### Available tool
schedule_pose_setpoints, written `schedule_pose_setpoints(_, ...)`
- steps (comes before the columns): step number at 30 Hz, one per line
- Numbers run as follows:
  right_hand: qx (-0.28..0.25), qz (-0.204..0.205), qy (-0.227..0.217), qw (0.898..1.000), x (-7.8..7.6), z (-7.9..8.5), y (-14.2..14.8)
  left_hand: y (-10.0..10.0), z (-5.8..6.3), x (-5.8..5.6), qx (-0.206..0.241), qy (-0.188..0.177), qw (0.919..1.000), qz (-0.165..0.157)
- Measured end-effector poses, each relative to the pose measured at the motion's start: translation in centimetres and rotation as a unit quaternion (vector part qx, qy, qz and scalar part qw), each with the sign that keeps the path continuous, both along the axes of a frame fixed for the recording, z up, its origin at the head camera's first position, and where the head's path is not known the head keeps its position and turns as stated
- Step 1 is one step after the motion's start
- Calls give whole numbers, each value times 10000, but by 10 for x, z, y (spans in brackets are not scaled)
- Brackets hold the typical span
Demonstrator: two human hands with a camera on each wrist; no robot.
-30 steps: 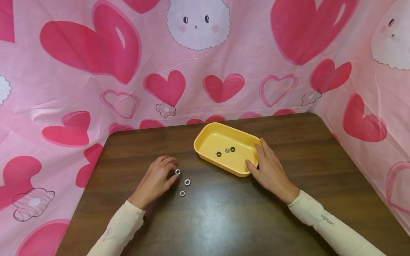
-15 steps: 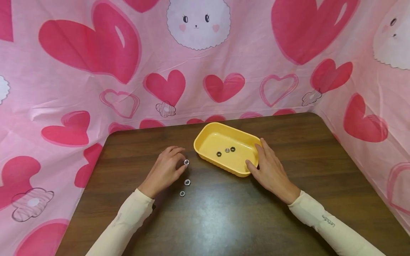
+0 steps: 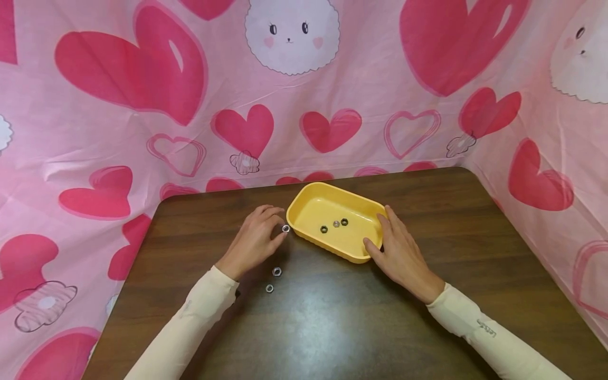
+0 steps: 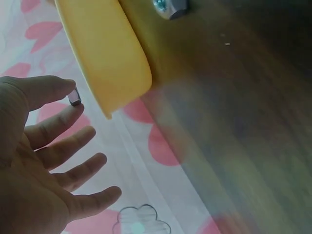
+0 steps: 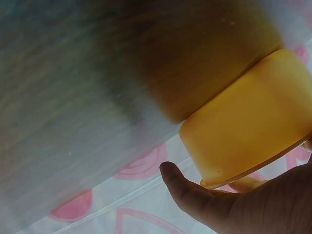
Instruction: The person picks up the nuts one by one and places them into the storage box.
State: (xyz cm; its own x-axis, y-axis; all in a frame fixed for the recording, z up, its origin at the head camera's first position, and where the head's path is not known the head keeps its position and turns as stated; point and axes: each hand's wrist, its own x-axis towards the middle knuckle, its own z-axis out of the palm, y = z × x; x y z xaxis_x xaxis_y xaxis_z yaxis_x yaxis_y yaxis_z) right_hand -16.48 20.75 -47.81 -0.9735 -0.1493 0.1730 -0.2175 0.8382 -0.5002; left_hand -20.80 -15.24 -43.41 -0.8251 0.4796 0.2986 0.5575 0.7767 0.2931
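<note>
On a table (image 3: 313, 327), a yellow tray (image 3: 307, 211) is gripped at one end by the right hand (image 3: 401, 258), seemingly for steadiness. Well apart from it, the left hand (image 3: 254, 237) pinches a nut (image 3: 286, 228) beside the opposite end, smallness likely dictating the hold. Three nuts (image 3: 336, 224) lie inside, two nuts (image 3: 277, 272) outside.

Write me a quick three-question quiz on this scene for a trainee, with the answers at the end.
1. How many nuts lie inside the yellow tray?
2. True or false: both hands are pinching nuts.
3. Fill in the blank: the two loose nuts on the table lie nearer the ____ hand.

Key:
1. Three.
2. False; the left hand pinches a single nut, while the right hand holds the tray's end.
3. Left.
</note>
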Motion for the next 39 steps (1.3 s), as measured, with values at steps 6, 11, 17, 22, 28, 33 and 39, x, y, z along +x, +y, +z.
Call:
schedule_pose_setpoints(6, -13, -27, -48, 10000, 1, 0, 1, 17, 1, -12, 6, 256, 9992, -304)
schedule_pose_setpoints(11, -36, -31, -109, 9999, 1, 0, 1, 29, 1, -20, -54, 326, 9987, -396)
schedule_pose_setpoints(17, -28, -15, -71, 10000, 1, 0, 2, 41, -1, -31, -180, 238, 9986, -447)
schedule_pose_setpoints(22, -21, 36, -13, 10000, 0, 0, 2, 47, 0, -37, -255, 63, 9987, -441)
schedule_pose_setpoints(28, -29, 48, -39, 10000, 0, 0, 2, 56, 0, -45, -357, -39, 9984, -432)
schedule_pose_setpoints(33, -36, 54, -81, 9999, 0, 0, 2, 62, -3, -53, -477, -59, 9978, -467)
schedule_pose_setpoints(39, -15, 53, -107, 9999, 0, 0, 2, 71, -5, -60, -647, -30, 9967, -497)
